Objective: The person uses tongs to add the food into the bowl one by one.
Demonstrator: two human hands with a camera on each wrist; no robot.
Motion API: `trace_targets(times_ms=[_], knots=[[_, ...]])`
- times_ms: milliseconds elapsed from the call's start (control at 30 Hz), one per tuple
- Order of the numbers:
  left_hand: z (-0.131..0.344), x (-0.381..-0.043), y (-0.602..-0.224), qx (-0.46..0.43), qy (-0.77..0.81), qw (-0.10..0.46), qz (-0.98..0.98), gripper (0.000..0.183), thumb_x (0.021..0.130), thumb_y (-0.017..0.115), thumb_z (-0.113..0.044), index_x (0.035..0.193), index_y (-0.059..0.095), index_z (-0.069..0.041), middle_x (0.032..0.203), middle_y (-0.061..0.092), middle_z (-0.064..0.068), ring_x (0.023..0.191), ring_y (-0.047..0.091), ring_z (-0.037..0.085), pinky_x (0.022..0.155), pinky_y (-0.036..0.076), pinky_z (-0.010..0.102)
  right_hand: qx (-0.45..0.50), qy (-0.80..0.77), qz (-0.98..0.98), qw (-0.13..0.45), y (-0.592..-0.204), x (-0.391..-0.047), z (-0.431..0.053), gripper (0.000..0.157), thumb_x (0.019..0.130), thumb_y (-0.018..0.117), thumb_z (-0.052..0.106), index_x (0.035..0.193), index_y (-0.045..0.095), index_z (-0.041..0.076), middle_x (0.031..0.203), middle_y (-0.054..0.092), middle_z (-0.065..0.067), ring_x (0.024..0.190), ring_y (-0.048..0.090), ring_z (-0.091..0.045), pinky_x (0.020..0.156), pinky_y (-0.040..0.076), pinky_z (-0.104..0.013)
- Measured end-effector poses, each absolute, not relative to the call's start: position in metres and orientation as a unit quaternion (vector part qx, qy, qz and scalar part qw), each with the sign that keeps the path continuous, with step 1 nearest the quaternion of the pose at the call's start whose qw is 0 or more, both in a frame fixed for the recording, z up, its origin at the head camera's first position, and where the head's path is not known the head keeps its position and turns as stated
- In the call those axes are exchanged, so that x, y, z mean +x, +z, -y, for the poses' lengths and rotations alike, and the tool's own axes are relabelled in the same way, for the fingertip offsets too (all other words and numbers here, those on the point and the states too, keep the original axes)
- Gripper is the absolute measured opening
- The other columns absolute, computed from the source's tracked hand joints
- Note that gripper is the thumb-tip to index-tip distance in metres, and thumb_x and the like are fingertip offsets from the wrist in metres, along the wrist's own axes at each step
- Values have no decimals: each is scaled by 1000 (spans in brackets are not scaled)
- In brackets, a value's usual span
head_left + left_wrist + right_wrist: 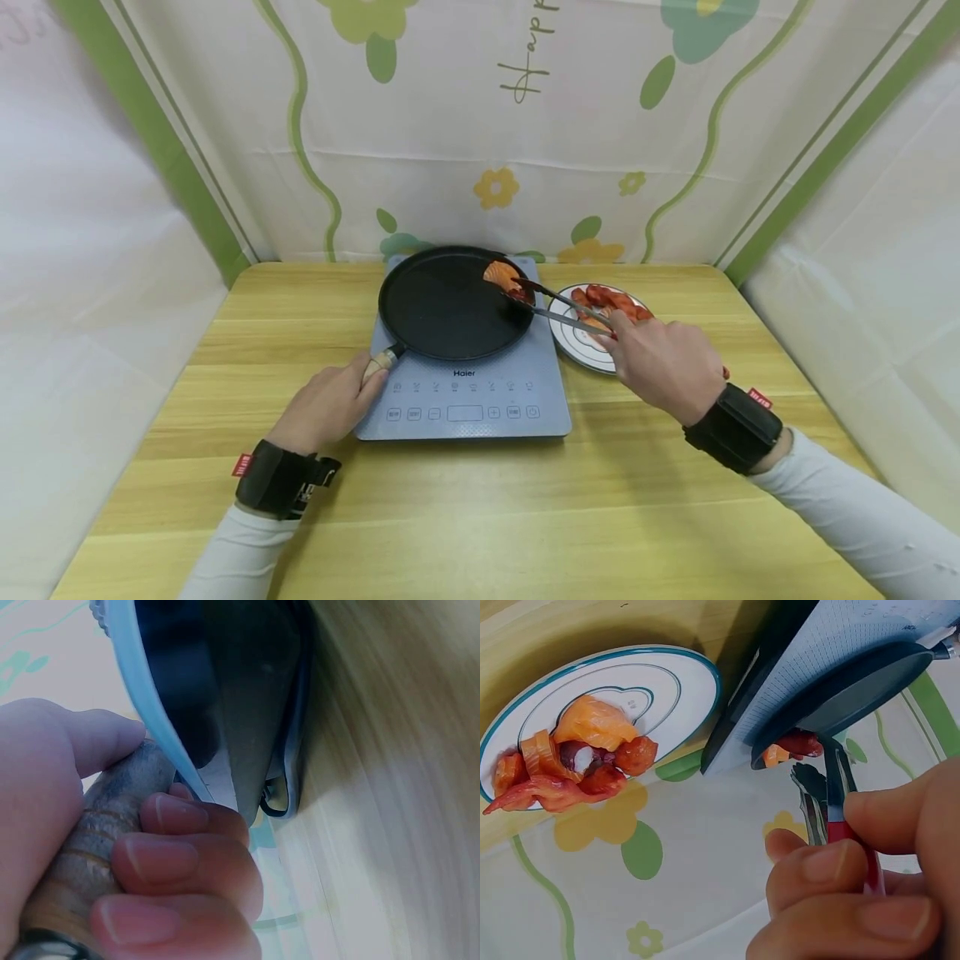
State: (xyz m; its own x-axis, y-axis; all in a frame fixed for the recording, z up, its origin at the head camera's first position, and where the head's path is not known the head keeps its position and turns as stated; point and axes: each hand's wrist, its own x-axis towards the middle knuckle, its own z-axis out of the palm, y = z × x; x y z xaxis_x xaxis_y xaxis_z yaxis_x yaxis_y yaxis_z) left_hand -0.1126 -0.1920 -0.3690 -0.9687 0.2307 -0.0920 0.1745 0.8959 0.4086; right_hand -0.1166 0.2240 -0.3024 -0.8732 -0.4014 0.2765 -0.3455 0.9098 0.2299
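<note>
R hand (663, 367): fingers (817, 870) curled round the tongs (570, 322), thumb pressing one arm. L hand (326, 404): thumb & fingers wrapped on the pan handle (131, 776). At the tong tips: orange pc. (501, 275) w/ a dark-red bit (519, 295) beside it, over the R side of the black pan (442, 308); can't tell if either touches it. Pan sits on the cooktop (465, 427); plate (577, 343) w/ more red & orange pcs. (592, 724) just R of it, all on the table (450, 517).

Orange pc. prob. light, soft, slippery, may tear if squeezed; best taken flat across its thick middle, light pressure.

L wrist cam shows the fingertips round the handle, hidden in head view; R wrist cam adds the tongs' red grip. Only head view has both hands.
</note>
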Motion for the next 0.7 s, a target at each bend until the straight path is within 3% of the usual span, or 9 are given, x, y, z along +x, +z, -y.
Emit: trace_targets(times_ms=[400, 700], knots=[[192, -113, -369, 107, 201, 66, -971, 31, 102, 40, -43, 108, 47, -13, 72, 51, 3, 66, 51, 16, 58, 36, 30, 213, -97, 956, 176, -305, -112, -225, 36, 94, 55, 35, 116, 59, 7, 43, 27, 4, 34, 25, -13, 36, 16, -29], [192, -113, -369, 106, 202, 67, -971, 31, 102, 40, -43, 109, 47, -14, 72, 51, 3, 66, 51, 16, 58, 36, 29, 200, -49, 965, 162, -304, -111, -232, 30, 96, 54, 36, 91, 54, 7, 48, 33, 4, 36, 30, -13, 37, 20, -28]])
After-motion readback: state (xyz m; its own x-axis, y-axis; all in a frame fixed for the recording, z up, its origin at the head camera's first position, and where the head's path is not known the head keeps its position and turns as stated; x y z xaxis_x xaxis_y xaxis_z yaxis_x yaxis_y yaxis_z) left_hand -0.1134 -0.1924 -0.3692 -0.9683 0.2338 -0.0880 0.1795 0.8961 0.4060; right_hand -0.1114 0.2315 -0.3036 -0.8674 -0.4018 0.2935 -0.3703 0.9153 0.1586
